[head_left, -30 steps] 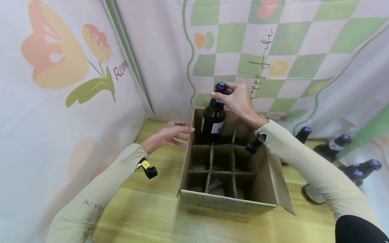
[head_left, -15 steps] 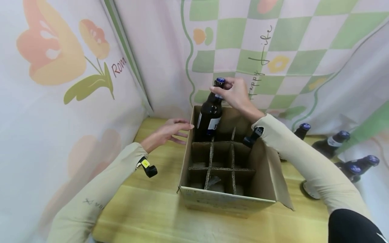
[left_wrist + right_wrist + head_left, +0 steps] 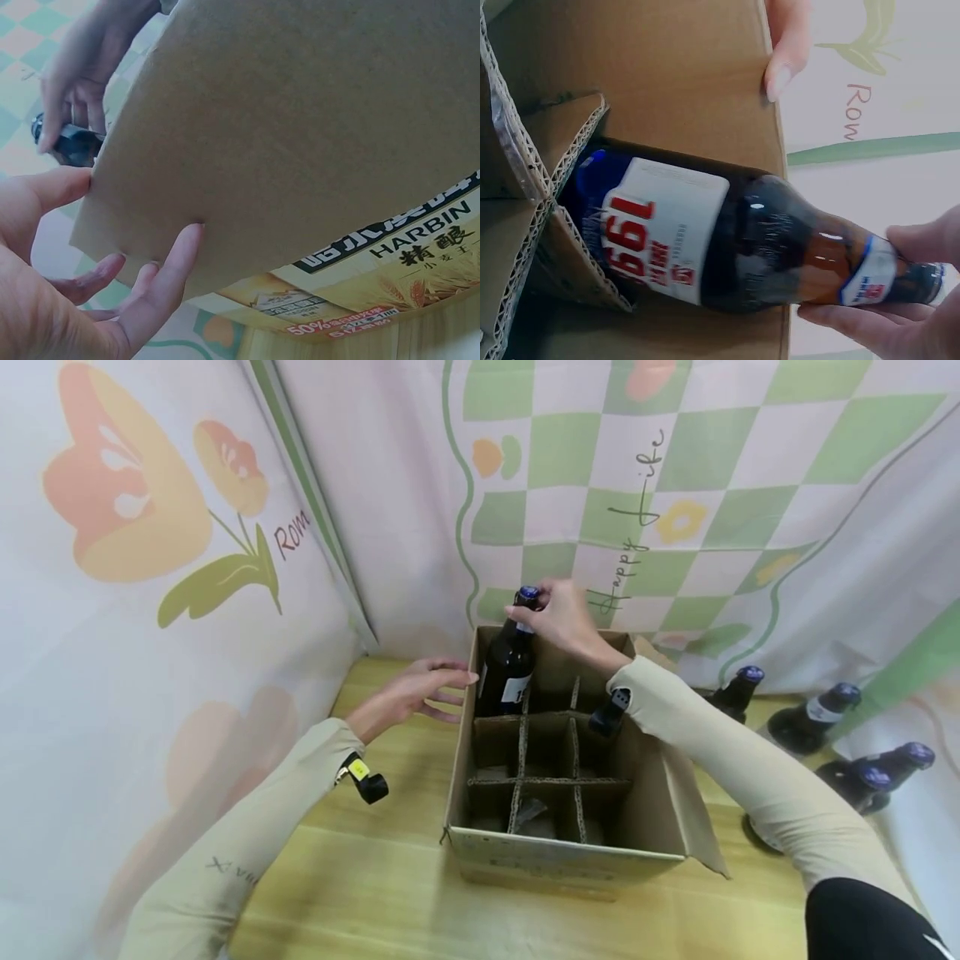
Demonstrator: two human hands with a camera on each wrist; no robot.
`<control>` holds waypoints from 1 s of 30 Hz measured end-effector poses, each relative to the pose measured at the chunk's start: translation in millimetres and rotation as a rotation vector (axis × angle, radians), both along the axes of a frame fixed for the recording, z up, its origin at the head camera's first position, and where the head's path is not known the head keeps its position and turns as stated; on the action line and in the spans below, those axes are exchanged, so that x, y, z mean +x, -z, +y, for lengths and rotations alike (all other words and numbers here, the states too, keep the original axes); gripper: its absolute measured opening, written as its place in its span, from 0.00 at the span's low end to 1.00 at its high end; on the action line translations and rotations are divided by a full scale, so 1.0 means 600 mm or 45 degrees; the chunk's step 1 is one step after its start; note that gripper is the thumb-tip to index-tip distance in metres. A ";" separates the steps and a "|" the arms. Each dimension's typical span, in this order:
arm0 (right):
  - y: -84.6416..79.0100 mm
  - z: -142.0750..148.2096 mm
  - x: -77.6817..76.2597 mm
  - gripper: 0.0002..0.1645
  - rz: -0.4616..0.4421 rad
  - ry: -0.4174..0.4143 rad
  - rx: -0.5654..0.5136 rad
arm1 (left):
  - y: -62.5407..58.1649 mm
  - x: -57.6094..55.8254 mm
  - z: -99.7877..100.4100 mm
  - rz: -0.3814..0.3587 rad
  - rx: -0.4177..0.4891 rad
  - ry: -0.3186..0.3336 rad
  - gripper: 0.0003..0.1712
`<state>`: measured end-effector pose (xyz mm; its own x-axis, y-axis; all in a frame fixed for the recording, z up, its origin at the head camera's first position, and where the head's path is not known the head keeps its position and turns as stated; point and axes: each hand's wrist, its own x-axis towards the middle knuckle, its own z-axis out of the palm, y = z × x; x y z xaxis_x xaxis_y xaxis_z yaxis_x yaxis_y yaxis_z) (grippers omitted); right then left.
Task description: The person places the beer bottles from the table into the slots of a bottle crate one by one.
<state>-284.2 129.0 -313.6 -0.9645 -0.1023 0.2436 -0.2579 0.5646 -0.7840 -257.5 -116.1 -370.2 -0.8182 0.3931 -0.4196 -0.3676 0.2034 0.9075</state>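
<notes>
At the far left corner of the cardboard box [image 3: 566,864], a dark bottle [image 3: 506,672] stands cap-up with its lower part in the back left compartment, leaning slightly so that its neck tips to the right. How deep its base sits cannot be told, as the divider [image 3: 522,739] partly hides it. The right hand [image 3: 566,618] has its grip around the neck just below the cap, thumb on one side and fingers on the other. The left hand [image 3: 423,689] grasps nothing: its fingers are spread and fairly straight, with the fingertips against the outside of the box's left wall and the thumb at its edge.

The likeliest trouble is the bottle's foot catching on the thin divider; pushed down at this slant, it could bend or crush the cardboard. The hold is high and narrow, so the heavy body could swing against the wall, and if the glass is damp the neck might slip and let the bottle drop hard. Because the left hand only touches the wall, a sideways knock could shift the box on the desk [image 3: 360,860]. The right sleeve [image 3: 697,743] passes over the open flap [image 3: 690,810] and close to the other bottles [image 3: 806,727]; a careless swing of that elbow might topple one. A clear scrap [image 3: 531,812] in the front middle compartment could keep a base from sitting flat there.
</notes>
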 end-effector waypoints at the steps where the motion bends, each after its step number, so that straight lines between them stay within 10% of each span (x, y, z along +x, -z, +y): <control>1: 0.003 -0.003 0.000 0.15 -0.012 -0.020 0.030 | 0.001 0.001 0.000 0.001 0.001 0.001 0.41; 15: 0.083 -0.019 -0.006 0.28 -0.085 -0.454 0.413 | 0.014 0.010 0.006 -0.023 0.027 -0.004 0.38; 30: 0.042 -0.039 -0.025 0.09 -0.481 -0.644 0.595 | 0.003 -0.003 0.001 -0.016 0.008 -0.016 0.37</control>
